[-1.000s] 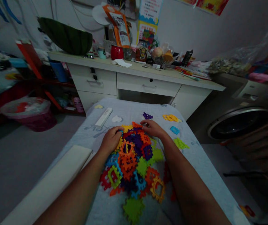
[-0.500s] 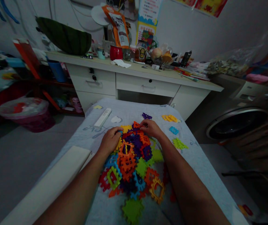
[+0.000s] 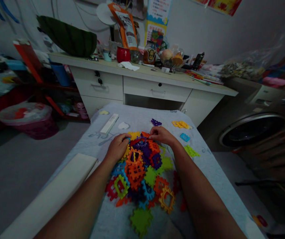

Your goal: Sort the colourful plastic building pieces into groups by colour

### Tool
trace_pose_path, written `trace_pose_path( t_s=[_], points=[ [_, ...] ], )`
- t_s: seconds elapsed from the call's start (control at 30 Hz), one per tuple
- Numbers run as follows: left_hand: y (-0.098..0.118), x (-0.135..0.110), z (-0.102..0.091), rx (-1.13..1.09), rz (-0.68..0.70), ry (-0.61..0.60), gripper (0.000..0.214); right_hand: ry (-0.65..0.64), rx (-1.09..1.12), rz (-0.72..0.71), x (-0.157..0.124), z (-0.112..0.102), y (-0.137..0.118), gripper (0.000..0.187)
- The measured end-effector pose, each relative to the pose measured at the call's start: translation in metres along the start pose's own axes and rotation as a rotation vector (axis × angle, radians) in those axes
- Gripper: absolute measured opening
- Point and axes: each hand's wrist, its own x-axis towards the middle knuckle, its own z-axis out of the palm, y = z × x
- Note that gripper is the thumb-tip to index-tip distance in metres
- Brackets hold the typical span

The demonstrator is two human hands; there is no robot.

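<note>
Far left, on the floor: pink basket with a clear plastic liner. Next, a long, flat white panel along the left edge of the pale blue patterned cloth. Near its far end, a narrow white box lies flat.

Left hand palm down, fingers bent over the far left edge of the heap, at yellow and blue pieces; whether it grips one, cannot tell.

Centre of cloth, between the forearms: heap of flat, toothed plastic pieces in many colours, overlapping, some with window-like openings. A solid lime-green square piece lies at its near end.

Right hand at the heap's far right edge, fingers curled, tips by an orange piece; pinch or mere touch, cannot tell.

Rightward, apart from the heap: small purple, yellow, blue and lime-green groups.
</note>
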Motion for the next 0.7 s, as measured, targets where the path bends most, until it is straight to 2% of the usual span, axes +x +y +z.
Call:
trace_pose_path(
  t_s=[0.23,0.37,0.53,0.7],
  points=[
    [0.002,-0.001,-0.001,-0.006,-0.013,-0.011,0.034,0.008,-0.003,-0.035,-0.002,-0.006,-0.009,0.012],
    [0.003,-0.001,-0.002,0.007,-0.012,-0.015,0.033,0.028,-0.076,-0.036,-0.007,-0.015,-0.021,0.016],
    [0.003,-0.001,-0.001,0.005,0.0,-0.022,0.035,0.152,-0.164,-0.069,-0.013,-0.032,-0.038,0.018],
    [0.002,0.0,-0.001,0.0,0.012,0.001,0.035,0.244,-0.119,-0.09,-0.017,-0.053,-0.058,0.021]
  ],
)
